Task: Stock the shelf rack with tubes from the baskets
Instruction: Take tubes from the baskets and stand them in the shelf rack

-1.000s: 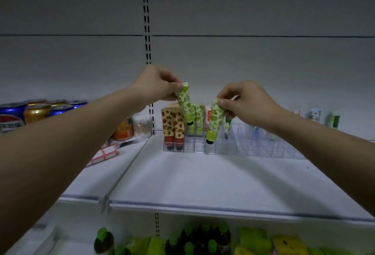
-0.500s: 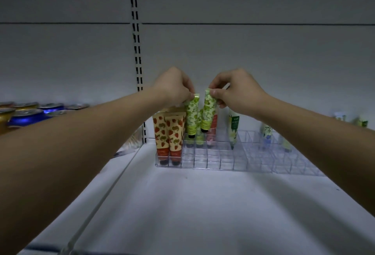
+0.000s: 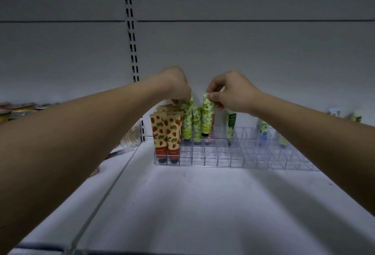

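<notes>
Left hand (image 3: 178, 86) reaching over the clear divided rack (image 3: 233, 153), grip pinched on the crimped top of a green-patterned tube (image 3: 187, 118) that stands cap-down in a back cell, just right of the strawberry-print tubes (image 3: 167, 132). Right hand (image 3: 231, 92) beside it, near but apart, thumb and forefinger grasping the upper end of a second green-patterned tube (image 3: 207, 116), held upright with its dark cap level with the rack's rear cells; whether the cap is already seated in a cell cannot be told. Between the two held tubes, a third green tube (image 3: 196, 124) standing in the rack, slightly lower. Behind the right-hand tube, a pinkish tube partly hidden. Strawberry-print tubes filling the left end of the rack, front to back, caps down. Farther right in the rack, a white-and-green tube (image 3: 231, 126) upright in a back cell, then a white tube with a blue base (image 3: 263, 132), and a blurred one near the right forearm. Most front cells of the rack bare. Rack resting at the back of a white shelf (image 3: 182, 204), against the grey back panel with its slotted upright (image 3: 132, 41). Left of the rack, beyond the left forearm, blurred cans (image 3: 14, 108) on the neighbouring shelf. Far right of the rack, two small pale tubes (image 3: 356, 115) against the back panel, too blurred to read.
</notes>
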A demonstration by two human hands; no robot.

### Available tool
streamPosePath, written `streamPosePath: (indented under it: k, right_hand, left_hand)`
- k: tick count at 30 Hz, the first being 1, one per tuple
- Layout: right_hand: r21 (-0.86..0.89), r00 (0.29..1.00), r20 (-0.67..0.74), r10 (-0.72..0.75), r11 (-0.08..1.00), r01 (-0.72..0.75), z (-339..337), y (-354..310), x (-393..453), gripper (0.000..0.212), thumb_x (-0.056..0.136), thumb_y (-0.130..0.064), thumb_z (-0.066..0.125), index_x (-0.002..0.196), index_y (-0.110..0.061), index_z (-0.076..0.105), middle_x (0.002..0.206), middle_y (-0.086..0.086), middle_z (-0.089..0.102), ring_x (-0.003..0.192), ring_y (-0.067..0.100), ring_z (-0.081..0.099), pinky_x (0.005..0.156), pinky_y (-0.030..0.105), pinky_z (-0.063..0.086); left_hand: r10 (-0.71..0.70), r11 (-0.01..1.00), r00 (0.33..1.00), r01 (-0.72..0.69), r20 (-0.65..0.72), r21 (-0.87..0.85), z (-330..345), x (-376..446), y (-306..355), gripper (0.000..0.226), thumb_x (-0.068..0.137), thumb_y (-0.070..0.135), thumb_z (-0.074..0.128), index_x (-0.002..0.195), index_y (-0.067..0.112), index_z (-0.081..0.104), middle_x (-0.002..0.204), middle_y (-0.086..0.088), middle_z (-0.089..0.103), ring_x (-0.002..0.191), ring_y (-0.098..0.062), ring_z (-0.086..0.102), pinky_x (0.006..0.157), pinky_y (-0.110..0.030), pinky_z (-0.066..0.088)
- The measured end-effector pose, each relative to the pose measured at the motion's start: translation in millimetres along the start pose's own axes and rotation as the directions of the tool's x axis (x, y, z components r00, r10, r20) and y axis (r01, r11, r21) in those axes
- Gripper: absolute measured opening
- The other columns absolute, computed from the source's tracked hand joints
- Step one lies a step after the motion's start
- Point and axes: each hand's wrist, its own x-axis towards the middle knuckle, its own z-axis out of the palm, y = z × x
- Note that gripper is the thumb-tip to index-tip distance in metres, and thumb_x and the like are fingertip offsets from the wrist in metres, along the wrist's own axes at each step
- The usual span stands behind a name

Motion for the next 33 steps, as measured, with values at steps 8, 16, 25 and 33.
streamPosePath:
  k: [8,16,25,33]
  right_hand:
    - [-0.003,1.000,-0.005,-0.023,1.000,0.023,4,-3,2,0.007,0.090,-0.011,0.067,0.083,-0.012,0.070,0.085,0.012,0.071,0.062,0.021,0.069,0.065,0.034,0.061]
    - [-0.017,1.000,-0.012,-0.009,1.000,0.009,5,1,1,0.006,0.090,-0.013,0.068,0.087,-0.010,0.072,0.082,0.012,0.072,0.067,0.024,0.071,0.069,0.039,0.061]
    - [-0.003,0.999,0.014,-0.035,0.999,0.035,2,-6,-3,0.006,0.092,-0.010,0.063,0.090,-0.011,0.069,0.091,0.010,0.069,0.071,0.023,0.070,0.069,0.037,0.061]
    - [-0.292,0.986,0.099,-0.135,0.943,0.158,24,-11,5,0.012,0.093,-0.008,0.061,0.100,-0.009,0.070,0.105,0.007,0.067,0.084,0.015,0.052,0.073,0.021,0.035]
  left_hand:
    - [0.018,1.000,0.989,-0.017,-0.148,0.009,13,-2,-6,0.016,0.086,0.006,0.060,0.095,-0.001,0.071,0.099,-0.017,0.070,0.090,-0.030,0.066,0.080,-0.043,0.058]
    - [-0.002,0.991,0.999,0.008,-0.043,0.136,25,-4,-6,0.016,0.079,0.014,0.071,0.092,0.004,0.072,0.093,-0.011,0.071,0.084,-0.025,0.067,0.070,-0.036,0.058]
    - [0.271,0.942,0.914,-0.187,-0.302,0.278,24,-43,-3,0.020,0.088,0.030,0.057,0.105,0.025,0.066,0.102,0.004,0.063,0.093,-0.017,0.058,0.080,-0.036,0.051]
    - [0.550,0.823,0.775,-0.567,0.309,-0.042,90,-164,-59,0.040,0.099,0.051,0.036,0.136,0.040,0.045,0.136,0.017,0.043,0.125,0.000,0.033,0.107,-0.029,0.030]
